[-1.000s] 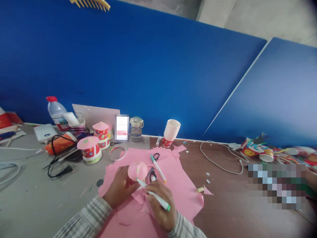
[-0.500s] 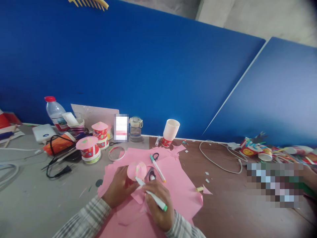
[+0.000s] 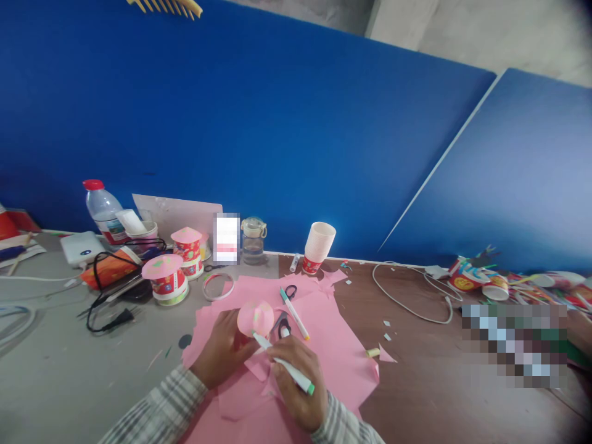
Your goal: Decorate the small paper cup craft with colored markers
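My left hand (image 3: 226, 348) is closed around the edge of a round pink paper top (image 3: 256, 316) that carries light green marks. What sits beneath that top is mostly hidden by my fingers. In my right hand (image 3: 300, 376) is a white marker pen (image 3: 293, 373) with a green end, its tip touching the near rim of the pink round. Just beyond, scissors (image 3: 282, 325) with dark handles lie partly covered on pink paper sheets (image 3: 342, 357). Another marker (image 3: 295, 314), teal at one end and yellow at the other, rests there too.
Two red paper cups with pink tops (image 3: 169, 287) stand at left, near a black cable (image 3: 108, 324). A roll of tape (image 3: 219, 288), a water jar (image 3: 253, 242) and stacked paper cups (image 3: 319, 246) are farther back. At far right another person's hand (image 3: 580, 330) shows.
The marker's tip has shifted very slightly along the rim of the pink top, and my right hand has moved a touch with it. Everything else looks the same.
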### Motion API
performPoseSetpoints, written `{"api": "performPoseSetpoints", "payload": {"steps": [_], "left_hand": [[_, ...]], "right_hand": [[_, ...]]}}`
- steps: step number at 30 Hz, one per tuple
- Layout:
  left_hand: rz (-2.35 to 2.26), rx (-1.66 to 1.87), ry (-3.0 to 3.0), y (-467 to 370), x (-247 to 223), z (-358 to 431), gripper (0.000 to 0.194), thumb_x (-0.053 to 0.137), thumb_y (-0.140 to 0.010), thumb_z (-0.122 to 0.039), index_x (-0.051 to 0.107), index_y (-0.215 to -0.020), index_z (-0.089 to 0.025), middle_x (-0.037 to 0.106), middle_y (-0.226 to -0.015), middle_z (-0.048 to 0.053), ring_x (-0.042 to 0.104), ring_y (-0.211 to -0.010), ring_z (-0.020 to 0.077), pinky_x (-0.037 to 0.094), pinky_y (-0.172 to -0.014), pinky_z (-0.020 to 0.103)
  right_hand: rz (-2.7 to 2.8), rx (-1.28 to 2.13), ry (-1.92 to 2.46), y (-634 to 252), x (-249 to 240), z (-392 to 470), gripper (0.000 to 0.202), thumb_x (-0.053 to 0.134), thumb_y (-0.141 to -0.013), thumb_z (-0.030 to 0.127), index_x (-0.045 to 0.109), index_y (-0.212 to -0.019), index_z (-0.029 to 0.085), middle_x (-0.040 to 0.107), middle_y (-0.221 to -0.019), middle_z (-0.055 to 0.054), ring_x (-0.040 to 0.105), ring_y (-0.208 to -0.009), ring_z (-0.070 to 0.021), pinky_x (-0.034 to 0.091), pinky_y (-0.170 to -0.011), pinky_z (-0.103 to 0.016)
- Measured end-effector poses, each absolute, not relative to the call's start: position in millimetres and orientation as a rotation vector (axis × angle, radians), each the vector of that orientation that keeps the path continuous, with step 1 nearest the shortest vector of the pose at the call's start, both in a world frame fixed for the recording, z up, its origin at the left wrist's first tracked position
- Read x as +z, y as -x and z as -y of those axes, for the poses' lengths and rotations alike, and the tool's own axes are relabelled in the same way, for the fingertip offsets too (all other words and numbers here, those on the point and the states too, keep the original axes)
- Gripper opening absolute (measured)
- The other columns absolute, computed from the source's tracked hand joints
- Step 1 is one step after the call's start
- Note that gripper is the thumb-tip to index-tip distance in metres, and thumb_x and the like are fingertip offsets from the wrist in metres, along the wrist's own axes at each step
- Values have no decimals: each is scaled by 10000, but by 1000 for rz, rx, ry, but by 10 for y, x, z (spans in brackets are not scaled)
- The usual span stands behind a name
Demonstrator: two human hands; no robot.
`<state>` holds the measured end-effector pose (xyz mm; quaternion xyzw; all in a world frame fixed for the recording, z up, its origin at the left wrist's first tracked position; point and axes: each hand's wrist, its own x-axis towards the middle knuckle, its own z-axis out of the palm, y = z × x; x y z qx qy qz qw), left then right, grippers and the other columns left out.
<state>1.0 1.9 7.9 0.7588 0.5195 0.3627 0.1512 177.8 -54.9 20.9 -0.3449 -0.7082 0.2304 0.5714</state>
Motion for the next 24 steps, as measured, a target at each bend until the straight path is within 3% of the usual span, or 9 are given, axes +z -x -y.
{"api": "performPoseSetpoints", "payload": {"steps": [24], "left_hand": [[-1497, 1046, -2166, -10, 82, -13, 422, 623, -538, -448, 539, -928, -310, 634, -901, 12, 528, -835, 233, 471, -729, 393]], "right_hand": [[1696, 585, 798, -1809, 211, 531, 278, 589, -719, 44, 674, -900, 237, 728, -765, -46, 661, -695, -238, 559, -632, -343]]}}
